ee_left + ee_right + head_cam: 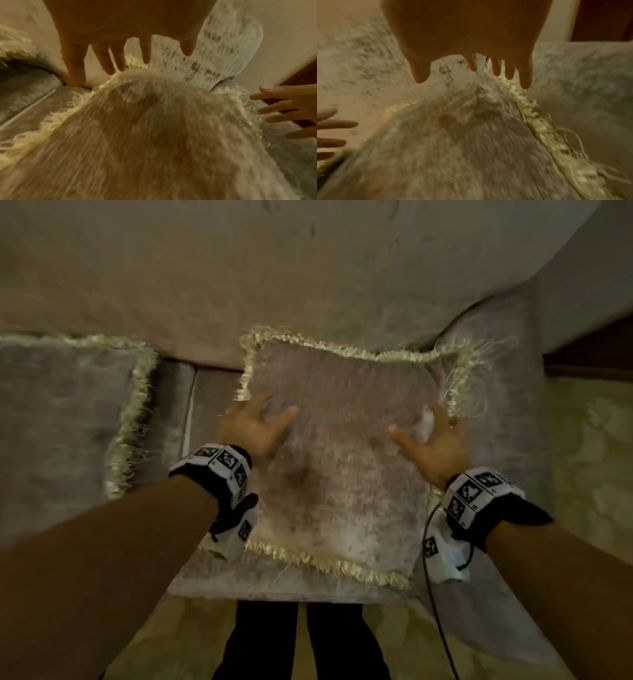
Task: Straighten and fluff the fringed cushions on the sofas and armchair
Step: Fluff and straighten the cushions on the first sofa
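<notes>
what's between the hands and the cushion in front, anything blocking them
Nothing visible. The left hand and right hand are spread open at the two sides of the fringed cushion, with no object between them and it.

A pale patterned floor (pixel 596 460) spreads to the right of the seating, with a dark wooden panel (pixel 592 350) standing above it. A thin black cable (pixel 432 594) trails downward, and dark trouser legs (pixel 263 642) stand at the frame's lower edge.

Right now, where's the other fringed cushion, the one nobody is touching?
In the head view, the second cushion lies at the far left on the sofa seat, against the backrest, left of the cushion between both hands.
</notes>
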Available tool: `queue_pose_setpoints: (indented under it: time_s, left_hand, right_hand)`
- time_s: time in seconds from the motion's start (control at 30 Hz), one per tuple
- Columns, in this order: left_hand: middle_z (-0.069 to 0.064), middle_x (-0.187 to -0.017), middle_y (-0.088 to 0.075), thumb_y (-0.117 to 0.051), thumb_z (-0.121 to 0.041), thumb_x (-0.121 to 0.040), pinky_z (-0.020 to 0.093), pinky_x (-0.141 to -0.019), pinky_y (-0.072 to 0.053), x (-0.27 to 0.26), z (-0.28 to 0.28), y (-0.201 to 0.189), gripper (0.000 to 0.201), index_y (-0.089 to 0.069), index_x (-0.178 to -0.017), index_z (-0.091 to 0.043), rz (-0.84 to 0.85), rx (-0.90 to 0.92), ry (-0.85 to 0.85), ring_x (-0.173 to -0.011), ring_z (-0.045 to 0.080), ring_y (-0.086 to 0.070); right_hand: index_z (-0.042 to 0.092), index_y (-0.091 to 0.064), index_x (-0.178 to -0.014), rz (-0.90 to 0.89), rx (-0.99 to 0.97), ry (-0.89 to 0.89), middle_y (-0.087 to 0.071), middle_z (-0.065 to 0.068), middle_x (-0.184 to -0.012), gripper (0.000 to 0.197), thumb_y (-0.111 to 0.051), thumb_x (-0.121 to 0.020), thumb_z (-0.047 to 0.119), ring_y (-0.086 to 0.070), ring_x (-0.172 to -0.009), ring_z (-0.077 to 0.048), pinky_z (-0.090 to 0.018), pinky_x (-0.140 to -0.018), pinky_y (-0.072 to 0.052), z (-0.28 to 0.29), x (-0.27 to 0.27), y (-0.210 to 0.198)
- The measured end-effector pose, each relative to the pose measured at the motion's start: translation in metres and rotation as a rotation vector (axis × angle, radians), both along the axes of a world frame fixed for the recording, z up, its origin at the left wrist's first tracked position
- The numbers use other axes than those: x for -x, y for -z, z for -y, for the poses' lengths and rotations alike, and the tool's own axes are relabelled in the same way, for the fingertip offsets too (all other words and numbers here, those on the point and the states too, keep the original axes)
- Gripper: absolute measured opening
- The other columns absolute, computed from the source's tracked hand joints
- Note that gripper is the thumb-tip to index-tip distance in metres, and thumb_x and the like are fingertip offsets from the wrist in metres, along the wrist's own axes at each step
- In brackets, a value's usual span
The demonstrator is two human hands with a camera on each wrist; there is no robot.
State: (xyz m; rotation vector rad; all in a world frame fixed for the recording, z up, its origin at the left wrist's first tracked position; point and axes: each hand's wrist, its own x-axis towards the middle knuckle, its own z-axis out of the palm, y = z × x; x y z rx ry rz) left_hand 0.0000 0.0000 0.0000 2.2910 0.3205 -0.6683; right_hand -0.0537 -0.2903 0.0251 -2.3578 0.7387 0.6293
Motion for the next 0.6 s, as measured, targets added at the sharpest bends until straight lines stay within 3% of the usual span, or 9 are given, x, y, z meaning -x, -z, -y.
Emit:
queue_pose_setpoints:
  time_s: [0.2,0.3,0.4,0.47,0.53,0.6]
  left_hand:
    - [-0.005,-0.161,-0.016,-0.056,-0.095,-0.051,0.051,-0.115,-0.032,-0.007,-0.012,0.067,0.108,-0.027,-0.147,-0.056,-0.080,-0.002,-0.049,-0.144,0.031,-0.031]
    - [-0.006,-0.164,-0.006,-0.071,-0.086,-0.050,0.051,-0.117,-0.029,-0.010,-0.013,0.085,0.114,-0.016,-0.147,-0.061,-0.071,0.028,-0.146,-0.148,0.031,-0.022]
    - [-0.001,-0.166,-0.002,-0.077,-0.085,-0.038,0.052,-0.117,-0.029,-0.015,-0.016,0.096,0.128,-0.007,-0.144,-0.067,-0.100,0.019,-0.245,-0.149,0.032,-0.019]
    - [-0.002,-0.165,-0.010,-0.081,-0.078,-0.043,0.042,-0.114,-0.031,-0.018,-0.017,0.101,0.133,-0.003,-0.149,-0.061,-0.107,0.103,-0.258,-0.147,0.024,-0.025]
    - [-0.010,-0.158,-0.026,-0.087,-0.056,-0.061,0.027,-0.104,-0.033,-0.022,-0.014,0.102,0.128,-0.003,-0.157,-0.045,-0.072,0.244,-0.271,-0.133,0.007,-0.034]
    - [-0.016,-0.147,-0.036,-0.086,-0.045,-0.066,0.025,-0.100,-0.034,-0.023,-0.011,0.100,0.121,-0.009,-0.159,-0.038,-0.046,0.308,-0.265,-0.124,0.001,-0.037]
  right_hand:
    - [0.045,0.009,-0.154,-0.102,-0.056,0.150,0.007,-0.008,-0.164,0.113,-0.059,-0.071,0.080,-0.001,-0.150,-0.040,-0.062,-0.118,-0.015,0.007,0.026,0.068]
    - [0.050,0.019,-0.150,-0.069,-0.100,0.204,0.008,-0.008,-0.163,0.120,-0.062,-0.067,0.080,-0.006,-0.150,-0.041,-0.059,-0.119,-0.017,0.007,0.028,0.087]
    - [0.054,0.022,-0.147,-0.079,-0.196,0.290,0.009,-0.009,-0.163,0.126,-0.071,-0.065,0.072,-0.016,-0.148,-0.041,-0.053,-0.116,-0.022,0.006,0.021,0.095]
    - [0.053,0.021,-0.148,-0.060,-0.228,0.302,0.008,-0.009,-0.164,0.130,-0.073,-0.062,0.071,-0.016,-0.149,-0.038,-0.051,-0.116,-0.022,0.009,0.016,0.100]
    - [0.051,0.016,-0.151,0.000,-0.239,0.304,0.000,-0.008,-0.165,0.134,-0.072,-0.053,0.076,-0.017,-0.149,-0.036,-0.049,-0.116,-0.023,0.009,0.013,0.104]
    - [0.047,0.010,-0.154,0.080,-0.237,0.298,-0.004,-0.006,-0.166,0.134,-0.072,-0.051,0.076,-0.017,-0.150,-0.031,-0.047,-0.117,-0.023,0.004,0.014,0.104]
